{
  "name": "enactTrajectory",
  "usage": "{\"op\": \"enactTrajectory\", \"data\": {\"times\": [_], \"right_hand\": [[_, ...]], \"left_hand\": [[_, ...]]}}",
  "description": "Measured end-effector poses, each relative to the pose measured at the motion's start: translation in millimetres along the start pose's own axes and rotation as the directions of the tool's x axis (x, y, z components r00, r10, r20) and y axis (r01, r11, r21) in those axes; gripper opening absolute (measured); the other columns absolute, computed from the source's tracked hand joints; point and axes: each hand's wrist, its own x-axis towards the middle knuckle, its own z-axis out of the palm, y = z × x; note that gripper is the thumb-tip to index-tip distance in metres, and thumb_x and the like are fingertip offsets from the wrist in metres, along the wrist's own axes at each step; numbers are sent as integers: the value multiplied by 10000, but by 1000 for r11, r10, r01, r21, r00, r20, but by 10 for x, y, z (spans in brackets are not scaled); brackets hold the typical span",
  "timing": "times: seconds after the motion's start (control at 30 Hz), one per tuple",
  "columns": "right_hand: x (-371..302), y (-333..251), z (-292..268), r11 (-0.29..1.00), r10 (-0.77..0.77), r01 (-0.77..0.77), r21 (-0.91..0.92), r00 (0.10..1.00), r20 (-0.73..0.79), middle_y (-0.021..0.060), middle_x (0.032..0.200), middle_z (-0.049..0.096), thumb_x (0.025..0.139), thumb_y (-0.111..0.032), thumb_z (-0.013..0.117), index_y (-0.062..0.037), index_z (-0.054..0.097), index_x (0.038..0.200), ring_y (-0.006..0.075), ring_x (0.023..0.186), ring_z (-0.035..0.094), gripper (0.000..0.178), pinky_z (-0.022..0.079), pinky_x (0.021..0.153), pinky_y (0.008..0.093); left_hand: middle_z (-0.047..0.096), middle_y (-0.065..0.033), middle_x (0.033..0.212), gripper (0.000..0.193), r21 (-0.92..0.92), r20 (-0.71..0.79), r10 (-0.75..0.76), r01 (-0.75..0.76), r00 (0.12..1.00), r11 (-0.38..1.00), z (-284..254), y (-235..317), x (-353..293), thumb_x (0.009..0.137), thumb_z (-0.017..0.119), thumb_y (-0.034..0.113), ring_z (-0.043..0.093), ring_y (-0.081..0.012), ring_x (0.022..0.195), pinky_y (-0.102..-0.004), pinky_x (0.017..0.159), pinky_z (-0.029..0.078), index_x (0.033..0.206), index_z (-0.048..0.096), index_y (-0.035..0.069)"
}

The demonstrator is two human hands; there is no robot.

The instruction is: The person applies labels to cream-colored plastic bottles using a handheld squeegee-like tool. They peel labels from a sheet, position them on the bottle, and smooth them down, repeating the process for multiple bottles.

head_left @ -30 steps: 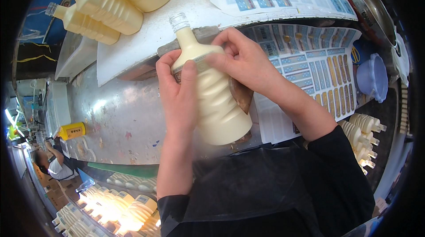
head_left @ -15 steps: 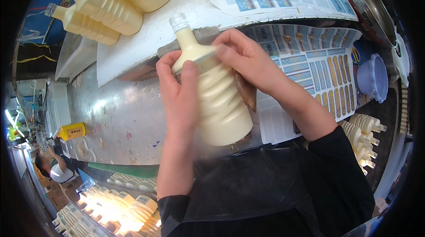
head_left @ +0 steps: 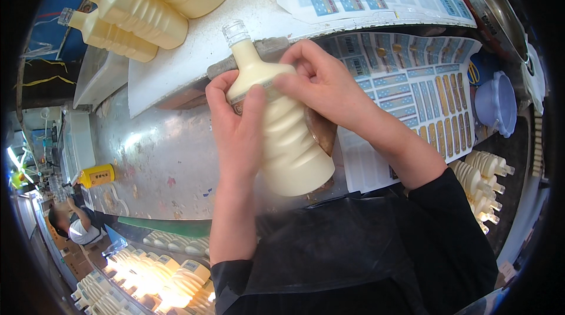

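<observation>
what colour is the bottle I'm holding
The bottle is pale creamy yellow, seen in the head view.

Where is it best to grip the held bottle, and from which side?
Probably by the neck of the bottle, from the far side: the neck is slim, points that way, and extends beyond the left hand and right hand at the shoulder.
</observation>
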Motion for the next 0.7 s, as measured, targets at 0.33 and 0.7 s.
{"op": "enactTrajectory", "data": {"times": [0.33, 0.7], "right_hand": [[-1, 0, 25, 1000, -17, 17, 3, 999, -36, 7, 654, 517, 917, -311, 765, -22, 599, 1039, 95, 606, 472, 355, 396, 554, 305], [7, 14, 15, 1000, -16, 16, 6, 1000, -25, 11, 659, 523, 926, -305, 752, -25, 600, 1039, 100, 606, 474, 337, 403, 561, 306]], "left_hand": [[572, -135, 1208, 432, 54, -14, 18, -17, 1000, 998, 3, 4, 1, 1022, 636, 292, 554, -179, 1077, -331, 947, 477, 1287, 470, -6], [574, -140, 1215, 426, 71, -16, 31, -30, 999, 997, 4, -1, -4, 1022, 637, 280, 559, -186, 1085, -334, 955, 477, 1290, 470, -6]]}}
